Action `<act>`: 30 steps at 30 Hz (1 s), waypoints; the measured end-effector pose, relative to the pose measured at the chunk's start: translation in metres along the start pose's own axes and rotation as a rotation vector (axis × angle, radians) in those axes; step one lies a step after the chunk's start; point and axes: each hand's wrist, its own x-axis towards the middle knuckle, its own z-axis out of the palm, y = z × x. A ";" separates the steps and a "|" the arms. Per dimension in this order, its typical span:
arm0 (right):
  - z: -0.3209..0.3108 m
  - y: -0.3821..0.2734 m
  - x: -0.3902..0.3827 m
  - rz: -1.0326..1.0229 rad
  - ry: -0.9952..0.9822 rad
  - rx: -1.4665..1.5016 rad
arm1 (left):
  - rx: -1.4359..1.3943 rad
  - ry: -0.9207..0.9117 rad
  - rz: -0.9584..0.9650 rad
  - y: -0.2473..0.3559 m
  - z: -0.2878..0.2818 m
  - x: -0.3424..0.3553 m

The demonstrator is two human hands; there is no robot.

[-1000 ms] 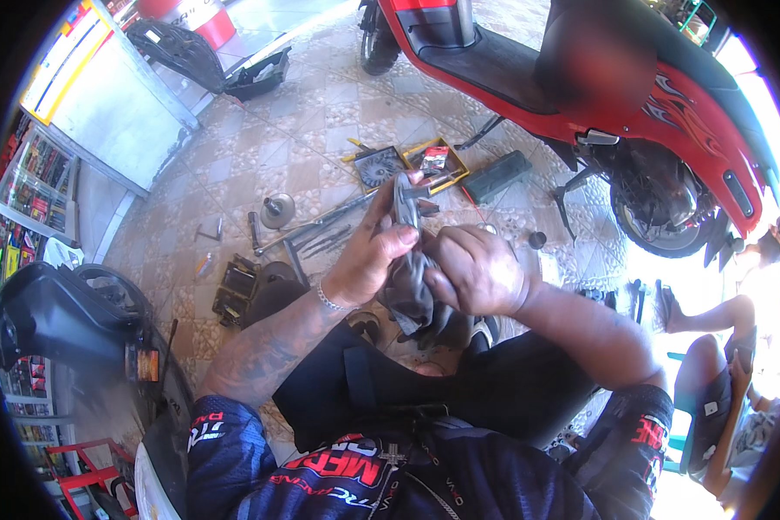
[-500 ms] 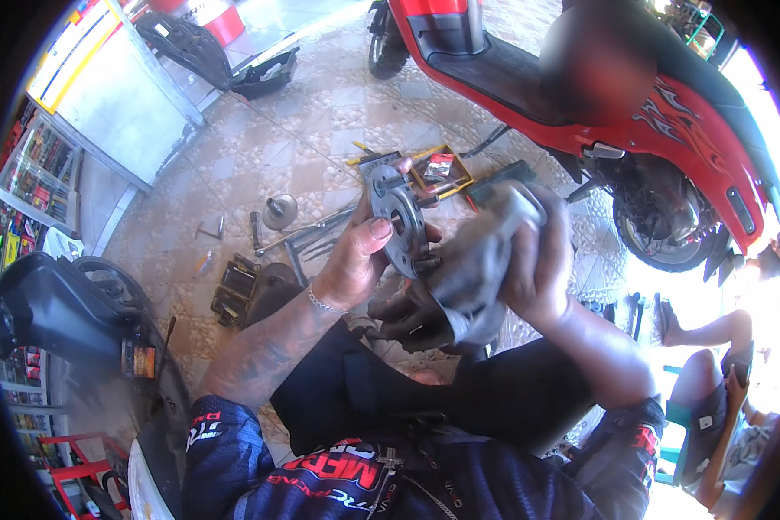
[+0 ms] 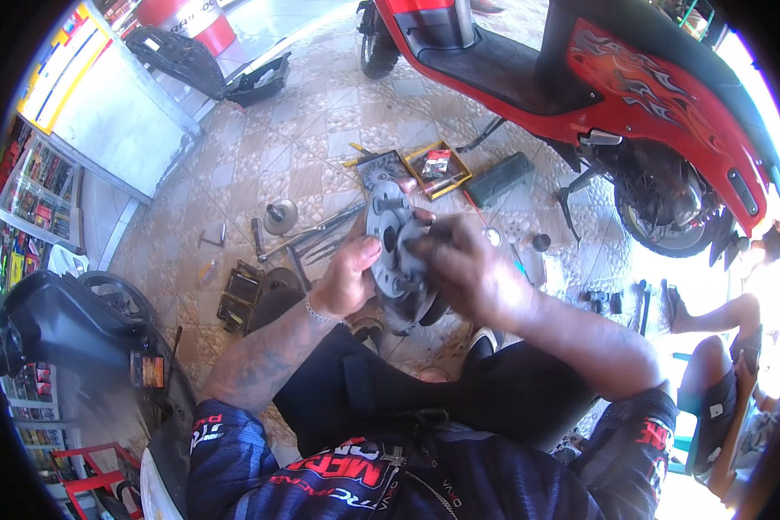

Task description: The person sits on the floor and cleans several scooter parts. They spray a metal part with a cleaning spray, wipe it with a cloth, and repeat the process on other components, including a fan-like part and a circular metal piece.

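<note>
My left hand (image 3: 347,277) is closed on the rim of a round grey metal plate (image 3: 378,227), thumb on its near face. The plate has a hole in the middle and short studs standing out of it. It is tilted up in front of my knees. A dark grey rag (image 3: 407,314) bunches under and behind the plate's right side. My right hand (image 3: 481,273), smeared by motion, presses against that side with its fingers bent round part of the rag. Its fingertips are partly hidden.
On the tiled floor ahead are a yellow-edged tray (image 3: 442,186), a green case (image 3: 499,179), long wrenches (image 3: 316,232) and a round metal part (image 3: 279,217). A red scooter (image 3: 529,95) stands at upper right. Black scooter bodywork (image 3: 69,312) is on the left. Another person's leg (image 3: 711,319) shows at right.
My right hand has brought the rag in from the right against the plate, and the rag is more bunched. My left hand keeps its hold, with the plate turned slightly more toward me.
</note>
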 end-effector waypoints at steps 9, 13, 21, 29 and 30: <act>-0.034 -0.010 0.001 -0.046 -0.198 0.195 | -0.075 -0.004 -0.098 0.001 0.006 -0.003; -0.055 -0.010 0.002 -0.083 0.154 -0.114 | -0.065 -0.038 -0.003 -0.004 0.007 0.001; -0.009 0.021 -0.004 -0.153 -0.085 -0.613 | 0.051 0.001 -0.130 -0.004 0.012 -0.005; 0.002 0.019 0.000 0.363 -0.235 -0.239 | 0.239 -0.038 -0.205 -0.006 0.007 -0.010; 0.006 0.017 0.000 0.455 -0.234 -0.142 | 0.194 -0.016 -0.223 -0.007 0.006 -0.008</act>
